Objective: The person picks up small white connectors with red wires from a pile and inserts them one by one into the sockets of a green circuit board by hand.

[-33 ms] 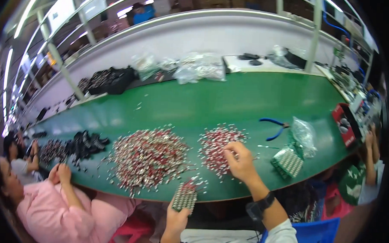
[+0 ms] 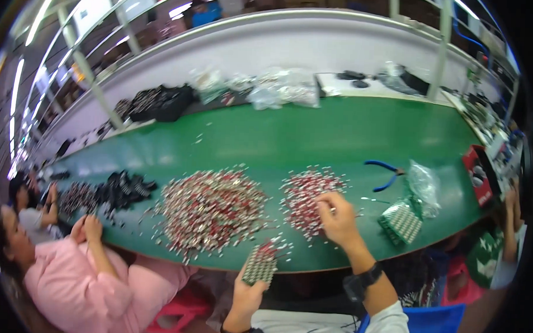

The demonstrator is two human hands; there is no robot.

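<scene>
The left hand has its fingers closed on the near end of a board, which is left of the small pile and nearer the person. The right hand is at the small pile's right side, fingers curled nearly together; whether they hold anything cannot be told. On the worktop, the big pile lies left of the small pile, the pliers right.

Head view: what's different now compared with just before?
The whole scene shifted slightly right, as if the camera turned; nothing was visibly taken or let go. The left hand still holds the studded block; the right hand stays at the smaller pile.
</scene>
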